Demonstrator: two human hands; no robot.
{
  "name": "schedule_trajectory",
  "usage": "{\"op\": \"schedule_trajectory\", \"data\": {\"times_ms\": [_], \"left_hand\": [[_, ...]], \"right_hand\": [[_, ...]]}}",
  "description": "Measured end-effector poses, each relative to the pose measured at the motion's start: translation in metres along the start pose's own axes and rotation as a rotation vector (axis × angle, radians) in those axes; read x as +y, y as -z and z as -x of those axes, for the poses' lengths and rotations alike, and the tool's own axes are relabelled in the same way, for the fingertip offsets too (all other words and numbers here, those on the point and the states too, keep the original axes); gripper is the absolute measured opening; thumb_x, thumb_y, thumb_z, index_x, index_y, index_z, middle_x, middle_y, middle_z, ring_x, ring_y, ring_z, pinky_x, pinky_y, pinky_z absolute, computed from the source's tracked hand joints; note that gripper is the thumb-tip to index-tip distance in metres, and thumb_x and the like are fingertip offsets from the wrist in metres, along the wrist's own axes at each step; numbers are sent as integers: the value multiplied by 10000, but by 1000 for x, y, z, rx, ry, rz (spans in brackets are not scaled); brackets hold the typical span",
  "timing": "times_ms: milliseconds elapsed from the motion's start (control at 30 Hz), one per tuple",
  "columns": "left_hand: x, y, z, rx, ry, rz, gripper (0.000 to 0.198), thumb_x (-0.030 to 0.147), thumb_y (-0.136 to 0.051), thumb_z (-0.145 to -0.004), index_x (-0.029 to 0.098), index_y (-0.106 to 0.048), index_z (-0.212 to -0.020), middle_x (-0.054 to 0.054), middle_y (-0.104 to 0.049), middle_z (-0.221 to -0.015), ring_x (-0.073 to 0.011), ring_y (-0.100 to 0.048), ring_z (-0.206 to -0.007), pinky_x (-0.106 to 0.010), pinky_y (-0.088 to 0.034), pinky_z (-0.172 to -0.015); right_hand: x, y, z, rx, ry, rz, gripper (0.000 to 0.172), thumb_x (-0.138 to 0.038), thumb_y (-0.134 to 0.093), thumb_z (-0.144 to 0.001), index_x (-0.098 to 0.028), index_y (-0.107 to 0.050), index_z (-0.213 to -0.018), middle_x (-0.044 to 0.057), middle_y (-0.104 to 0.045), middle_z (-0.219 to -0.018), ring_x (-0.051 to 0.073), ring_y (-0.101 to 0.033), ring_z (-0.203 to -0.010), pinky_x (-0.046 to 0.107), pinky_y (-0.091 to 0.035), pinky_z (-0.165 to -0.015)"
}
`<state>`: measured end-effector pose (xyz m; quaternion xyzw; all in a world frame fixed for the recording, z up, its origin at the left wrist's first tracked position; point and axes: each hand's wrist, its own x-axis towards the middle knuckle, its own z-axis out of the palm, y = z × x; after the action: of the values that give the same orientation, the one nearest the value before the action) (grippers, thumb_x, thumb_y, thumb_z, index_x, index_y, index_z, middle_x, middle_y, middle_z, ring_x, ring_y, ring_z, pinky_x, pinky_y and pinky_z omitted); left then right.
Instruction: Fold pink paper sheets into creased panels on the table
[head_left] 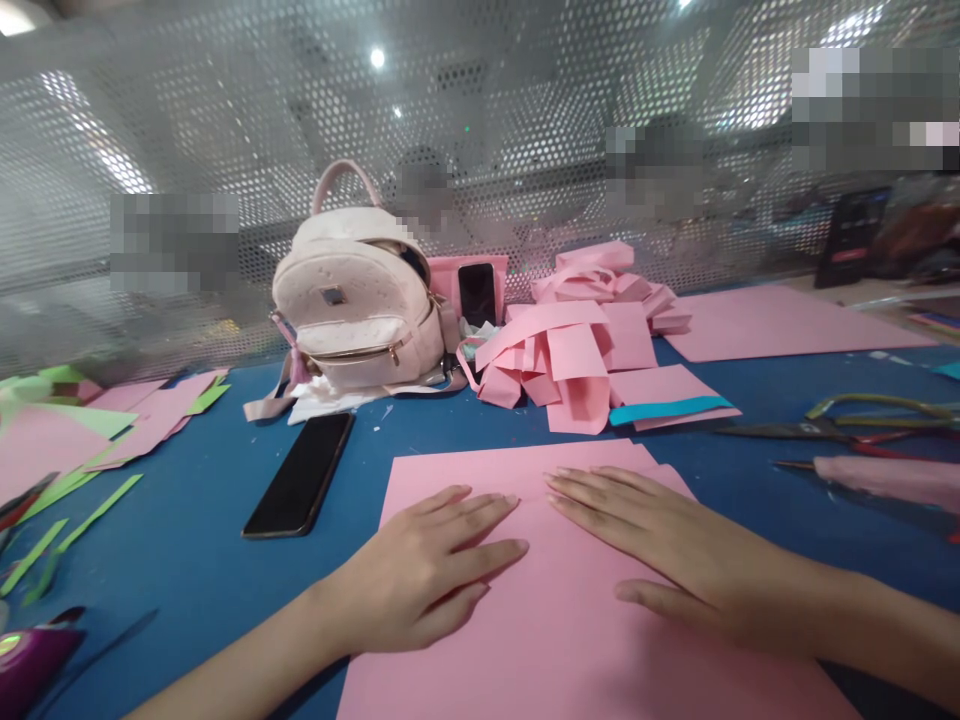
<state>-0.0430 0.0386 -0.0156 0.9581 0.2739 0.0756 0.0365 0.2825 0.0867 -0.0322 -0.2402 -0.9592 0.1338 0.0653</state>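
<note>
A large pink paper sheet (555, 640) lies on the blue table (187, 540) right in front of me. My left hand (420, 570) rests flat on its left half, fingers stretched toward the middle. My right hand (660, 545) lies flat on the right half, fingers pointing left, fingertips nearly meeting those of the left hand. Both hands are open and hold nothing.
A black phone (300, 488) lies left of the sheet. Behind stand a pink backpack (356, 295), a pile of pink paper strips (570, 350) and another pink sheet (780, 320). Scissors (832, 430) lie at right, green and pink scraps (67, 450) at left. A perforated metal screen (525, 130) backs the table.
</note>
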Motion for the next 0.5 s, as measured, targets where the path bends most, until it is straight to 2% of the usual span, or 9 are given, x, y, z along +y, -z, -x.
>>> {"op": "schedule_trajectory", "data": {"times_ms": [500], "left_hand": [[0,2,-1,-32,21,13,481,198,-414,-979,202,-451,-1458,-136,-355,-1582,-265,-381,-1439,-496,-320,-1181]], "right_hand": [[4,-3,2,-9,-27,-63,743,-479,-550,-956,-341,-164,-1575,33,-250,-1624,303,-273,-1474,533,-269,-1193]]}}
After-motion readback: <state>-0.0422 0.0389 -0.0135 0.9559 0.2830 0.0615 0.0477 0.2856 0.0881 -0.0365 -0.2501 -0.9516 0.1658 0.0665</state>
